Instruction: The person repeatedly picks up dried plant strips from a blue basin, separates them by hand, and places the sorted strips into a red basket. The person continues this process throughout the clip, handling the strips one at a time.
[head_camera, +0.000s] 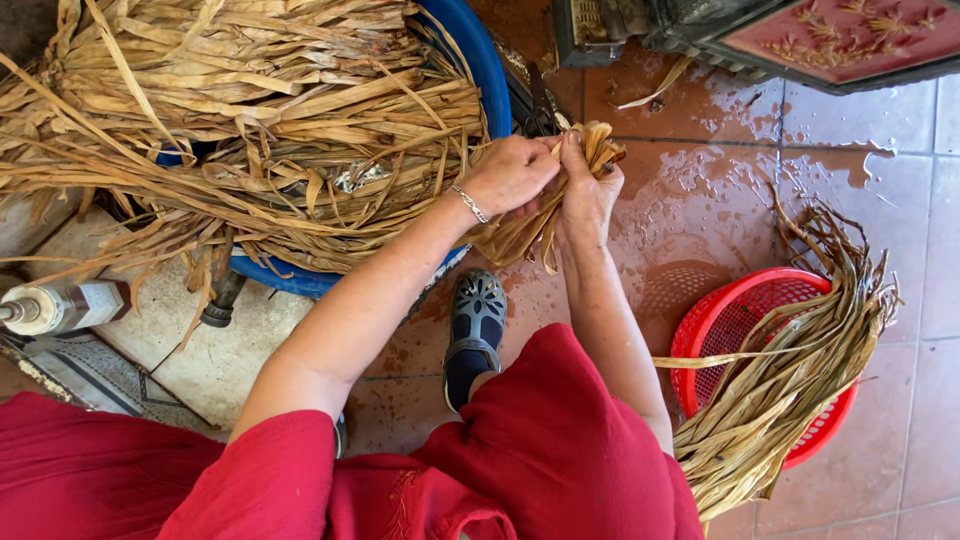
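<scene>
While both hands work close together over the wet reddish floor tiles (720, 190), the left hand (510, 175) is curled shut around a small bunch of dry tan leaf strips (590, 150), and the right hand (590, 190) pinches the same bunch from the right, thumb pressed against it. The strips' loose ends hang down below the wrists. To the far left, a big blue round plastic tub (480, 60) holds a large heap of dried straw-coloured leaves (250, 120), just beside the left hand. On the near right, a red plastic mesh basket (720, 310) carries 1 bundle of darker sorted leaves (790, 390). A grey sandal (476, 325) rests on the floor below the hands.
</scene>
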